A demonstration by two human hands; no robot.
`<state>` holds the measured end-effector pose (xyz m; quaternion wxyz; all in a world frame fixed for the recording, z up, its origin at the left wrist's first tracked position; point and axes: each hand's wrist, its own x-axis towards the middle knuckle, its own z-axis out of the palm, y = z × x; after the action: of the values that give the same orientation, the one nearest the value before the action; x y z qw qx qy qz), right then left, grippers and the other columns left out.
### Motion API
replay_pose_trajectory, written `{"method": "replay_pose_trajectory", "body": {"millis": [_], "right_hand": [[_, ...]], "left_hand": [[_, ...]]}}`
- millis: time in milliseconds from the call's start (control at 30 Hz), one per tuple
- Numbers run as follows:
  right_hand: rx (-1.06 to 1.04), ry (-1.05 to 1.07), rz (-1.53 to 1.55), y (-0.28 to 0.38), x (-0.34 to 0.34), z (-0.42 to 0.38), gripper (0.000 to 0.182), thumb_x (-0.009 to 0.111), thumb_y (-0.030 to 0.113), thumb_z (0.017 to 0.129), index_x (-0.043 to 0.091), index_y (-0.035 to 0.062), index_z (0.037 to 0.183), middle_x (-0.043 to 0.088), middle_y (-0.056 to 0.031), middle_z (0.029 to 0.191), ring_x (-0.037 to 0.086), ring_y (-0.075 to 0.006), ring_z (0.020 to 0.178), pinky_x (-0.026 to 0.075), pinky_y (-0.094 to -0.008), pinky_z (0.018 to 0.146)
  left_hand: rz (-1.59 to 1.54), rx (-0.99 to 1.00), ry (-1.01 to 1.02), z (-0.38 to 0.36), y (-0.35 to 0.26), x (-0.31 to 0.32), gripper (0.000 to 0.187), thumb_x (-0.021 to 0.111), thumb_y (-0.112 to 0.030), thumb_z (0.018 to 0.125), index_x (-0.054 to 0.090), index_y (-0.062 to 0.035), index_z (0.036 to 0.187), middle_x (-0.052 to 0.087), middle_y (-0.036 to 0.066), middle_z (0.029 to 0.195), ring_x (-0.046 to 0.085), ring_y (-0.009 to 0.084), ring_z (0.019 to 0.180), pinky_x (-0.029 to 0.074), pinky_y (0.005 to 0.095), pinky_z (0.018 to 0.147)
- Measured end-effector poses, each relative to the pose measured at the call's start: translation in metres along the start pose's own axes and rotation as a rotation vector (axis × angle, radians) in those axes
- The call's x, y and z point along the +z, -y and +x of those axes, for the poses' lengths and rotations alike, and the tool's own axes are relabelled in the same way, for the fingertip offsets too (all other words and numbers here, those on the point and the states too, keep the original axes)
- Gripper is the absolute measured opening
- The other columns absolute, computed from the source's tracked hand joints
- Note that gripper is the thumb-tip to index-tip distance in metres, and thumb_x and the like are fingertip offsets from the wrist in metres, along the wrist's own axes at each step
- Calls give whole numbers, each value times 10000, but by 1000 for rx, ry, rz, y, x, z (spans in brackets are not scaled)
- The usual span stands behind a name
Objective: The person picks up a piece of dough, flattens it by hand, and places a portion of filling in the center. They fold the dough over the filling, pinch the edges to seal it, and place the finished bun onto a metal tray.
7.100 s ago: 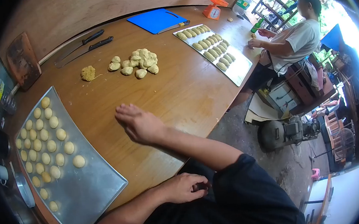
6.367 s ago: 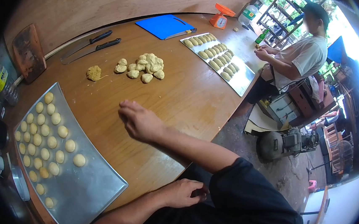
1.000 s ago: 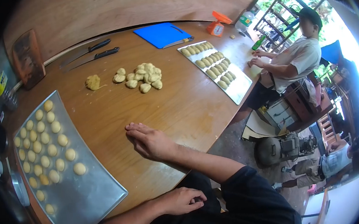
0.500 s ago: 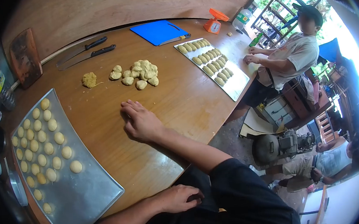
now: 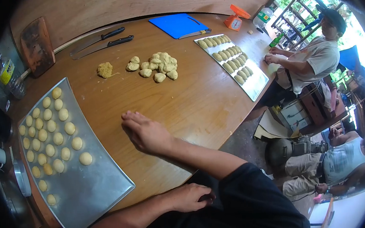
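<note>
My right hand point(image 5: 146, 134) is palm down on the wooden table, fingers curled together; whatever lies under it is hidden. My left hand point(image 5: 192, 197) rests near the table's front edge by my body, fingers loosely bent and apart, with nothing visible in it. Beyond the right hand lies a heap of yellowish dough pieces point(image 5: 163, 64), with a crumbly lump of filling point(image 5: 105, 70) to its left. To the left, a metal tray point(image 5: 97, 198) carries rows of round dough balls point(image 5: 58, 138).
Two knives point(image 5: 108, 45) and a blue cutting board point(image 5: 177, 25) lie at the back. Another tray point(image 5: 255, 89) holds rows of oval dough pieces, near an orange scale point(image 5: 234, 22). A co-worker point(image 5: 311, 56) stands at the far end; another person point(image 5: 340, 161) is at right.
The view has shifted, so the table's contents appear farther right. My right hand has drawn back from the dough heap, closer to my body. My left hand stays by the edge.
</note>
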<state>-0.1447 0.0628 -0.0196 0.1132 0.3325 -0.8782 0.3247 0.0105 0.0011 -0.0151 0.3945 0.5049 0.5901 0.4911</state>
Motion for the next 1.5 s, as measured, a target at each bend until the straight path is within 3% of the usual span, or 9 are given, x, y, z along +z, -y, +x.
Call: {"method": "replay_pose_trajectory", "body": {"millis": [200,267,467,567,867,1033,1067,1267,1500], "right_hand": [[98,-44,-82,-21,-21,-8,392,634,106,967,610,-47,1327,642,-286,1425,624,-453,1338,473,-494,1209],[110,-92,-142,-27,-16,13,398,643,109,955,613,-47,1319,638,-283,1429,626,-460,1334,478,-497,1207],[-54,1,-15,-5,-15,-23,418,619,95,956,589,-67,1341,640,-280,1418,622,-456,1334,484,-507,1200],[154,-36,-111,-23,-23,-5,458,628,95,953,572,-64,1378,642,-276,1416,619,-450,1341,452,-512,1231],[75,58,10,-5,-22,-20,371,658,64,943,657,3,1309,648,-222,1464,589,-406,1417,469,-516,1219],[34,-41,-253,-23,-15,33,359,620,25,928,668,13,1283,683,-241,1399,651,-452,1308,486,-527,1195],[100,-34,-69,-13,-7,29,307,630,55,958,675,4,1257,691,-245,1382,658,-470,1293,489,-531,1195],[9,75,-134,-6,-24,-6,274,631,92,1030,683,-11,1278,695,-252,1386,663,-410,1332,512,-524,1175],[54,84,-33,-19,-11,19,406,595,52,958,603,-9,1360,607,-269,1493,542,-456,1445,410,-517,1269]], "left_hand": [[-103,-95,79,1,-10,-7,302,671,-265,1068,716,-43,1267,765,166,1168,759,322,1010,610,429,901],[-24,13,3,2,1,-1,301,673,-266,1069,719,-37,1260,769,161,1158,762,293,1000,611,424,902],[-86,-86,68,1,-10,-8,298,680,-253,1062,722,-32,1256,770,179,1165,763,326,1016,609,427,911],[-94,-61,36,1,-11,-7,286,682,-234,1052,723,-27,1245,766,196,1141,755,357,1010,603,437,902],[-87,62,-101,-2,0,1,243,682,-182,1004,721,8,1150,759,222,1049,730,403,1012,580,484,906],[-55,0,-55,-1,0,3,222,686,-160,986,724,21,1108,760,237,1053,718,431,1022,573,506,904],[-52,2,-55,-1,1,3,222,686,-160,986,724,21,1108,760,237,1053,718,431,1022,573,506,904],[-110,75,-87,-4,-2,-2,220,686,-163,985,728,13,1110,758,243,1047,719,426,1036,573,499,933],[-72,-37,0,-2,-4,-3,246,666,-175,1012,719,-5,1182,753,218,1119,710,404,1107,564,478,975]]}}
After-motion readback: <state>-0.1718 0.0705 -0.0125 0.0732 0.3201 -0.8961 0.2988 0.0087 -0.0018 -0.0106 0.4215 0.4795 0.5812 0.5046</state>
